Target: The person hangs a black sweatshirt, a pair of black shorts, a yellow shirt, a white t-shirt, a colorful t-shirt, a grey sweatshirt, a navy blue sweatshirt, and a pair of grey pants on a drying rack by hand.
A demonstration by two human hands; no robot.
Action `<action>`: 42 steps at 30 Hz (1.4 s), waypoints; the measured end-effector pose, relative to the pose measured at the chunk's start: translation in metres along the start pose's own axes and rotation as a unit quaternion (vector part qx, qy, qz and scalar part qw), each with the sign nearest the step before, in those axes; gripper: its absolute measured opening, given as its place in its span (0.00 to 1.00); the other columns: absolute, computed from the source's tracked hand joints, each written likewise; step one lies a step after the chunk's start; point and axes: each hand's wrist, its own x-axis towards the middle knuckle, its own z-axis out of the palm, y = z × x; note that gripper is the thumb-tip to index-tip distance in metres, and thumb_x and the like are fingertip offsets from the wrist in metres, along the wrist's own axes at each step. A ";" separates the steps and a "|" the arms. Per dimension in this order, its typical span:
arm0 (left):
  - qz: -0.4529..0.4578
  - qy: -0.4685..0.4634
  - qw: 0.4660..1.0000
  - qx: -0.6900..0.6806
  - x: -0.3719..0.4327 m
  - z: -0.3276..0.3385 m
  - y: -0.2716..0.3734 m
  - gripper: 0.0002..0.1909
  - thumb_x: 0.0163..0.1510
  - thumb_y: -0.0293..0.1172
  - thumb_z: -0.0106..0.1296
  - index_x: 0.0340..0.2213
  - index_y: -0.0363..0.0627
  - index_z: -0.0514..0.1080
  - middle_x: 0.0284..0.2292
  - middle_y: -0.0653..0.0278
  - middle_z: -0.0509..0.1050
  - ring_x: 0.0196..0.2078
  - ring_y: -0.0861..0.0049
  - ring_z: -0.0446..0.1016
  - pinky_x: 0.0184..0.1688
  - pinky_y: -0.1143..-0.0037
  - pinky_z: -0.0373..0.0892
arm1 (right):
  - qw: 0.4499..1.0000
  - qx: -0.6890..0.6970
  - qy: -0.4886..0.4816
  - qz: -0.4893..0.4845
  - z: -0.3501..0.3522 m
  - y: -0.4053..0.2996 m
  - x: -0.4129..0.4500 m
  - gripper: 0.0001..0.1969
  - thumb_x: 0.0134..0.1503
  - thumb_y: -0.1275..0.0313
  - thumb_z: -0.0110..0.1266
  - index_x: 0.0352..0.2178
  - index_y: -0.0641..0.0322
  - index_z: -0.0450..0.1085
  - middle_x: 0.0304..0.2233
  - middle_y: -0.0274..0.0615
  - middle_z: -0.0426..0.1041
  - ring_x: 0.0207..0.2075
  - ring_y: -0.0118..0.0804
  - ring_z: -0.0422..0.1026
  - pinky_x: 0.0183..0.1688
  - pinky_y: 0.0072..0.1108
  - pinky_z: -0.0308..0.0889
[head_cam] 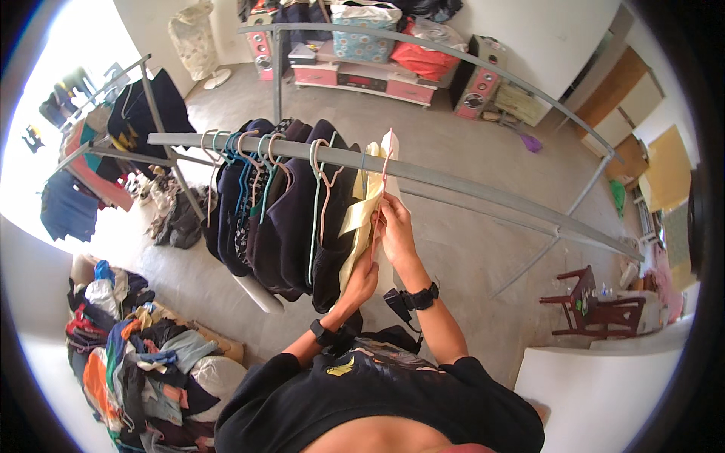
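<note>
A pale yellow garment [361, 218] hangs at the right end of a row of dark clothes [289, 221] on a metal rail [453, 181]. Beside it a pink clothes hanger [387, 164] is seen nearly edge-on, with whitish cloth behind. My right hand [396, 226] pinches the hanger and the cloth edge just below the rail. Lower down, my left hand [362, 278] grips the lower part of the yellow garment, its fingers partly hidden by the cloth. Both wrists wear black bands.
A heap of mixed clothes [153, 368] lies at the lower left. Another rack with garments [71, 204] stands at the far left. A dark red wooden chair [589, 306] is at the right. Behind the rack are a pink-fronted cabinet [362, 79] and a loudspeaker [476, 79].
</note>
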 end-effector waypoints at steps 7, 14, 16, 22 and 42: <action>0.025 0.077 0.988 0.132 0.003 0.006 0.000 0.27 0.51 0.22 0.38 0.54 0.32 0.55 0.48 0.40 0.64 0.54 0.54 0.61 0.57 0.70 0.54 | 0.995 -0.071 -0.068 -0.004 -0.021 -0.005 0.011 0.13 0.60 0.69 0.46 0.44 0.66 0.65 0.35 0.35 0.69 0.33 0.24 0.69 0.37 0.17 0.65; -0.083 -0.214 0.788 0.571 -0.019 -0.022 0.113 0.20 0.57 0.43 0.42 0.38 0.36 0.68 0.24 0.53 0.73 0.29 0.62 0.75 0.33 0.67 0.71 | 0.949 -0.230 -0.191 0.104 -0.163 -0.048 -0.037 0.11 0.58 0.70 0.46 0.38 0.66 0.69 0.31 0.35 0.72 0.31 0.26 0.70 0.35 0.18 0.66; 0.004 -0.227 0.751 0.620 -0.021 -0.003 0.209 0.15 0.53 0.37 0.49 0.40 0.40 0.68 0.22 0.59 0.72 0.29 0.71 0.76 0.30 0.71 0.70 | 0.923 -0.314 -0.165 0.146 -0.224 -0.046 -0.048 0.11 0.59 0.70 0.46 0.38 0.66 0.69 0.30 0.35 0.72 0.30 0.26 0.70 0.35 0.18 0.66; 0.435 -0.147 0.629 0.628 -0.039 0.099 0.357 0.09 0.43 0.30 0.52 0.31 0.46 0.70 0.30 0.65 0.67 0.39 0.75 0.67 0.39 0.75 0.64 | 0.844 -0.445 -0.113 0.278 -0.445 0.000 -0.077 0.11 0.59 0.67 0.44 0.37 0.61 0.70 0.29 0.36 0.72 0.29 0.29 0.72 0.31 0.20 0.67; 0.424 -0.235 0.610 0.627 -0.142 0.087 0.402 0.20 0.51 0.39 0.42 0.46 0.51 0.55 0.46 0.64 0.52 0.51 0.77 0.55 0.50 0.72 0.56 | 0.816 -0.379 -0.030 0.436 -0.535 0.062 -0.116 0.13 0.54 0.63 0.44 0.36 0.59 0.68 0.27 0.38 0.70 0.28 0.33 0.72 0.31 0.25 0.69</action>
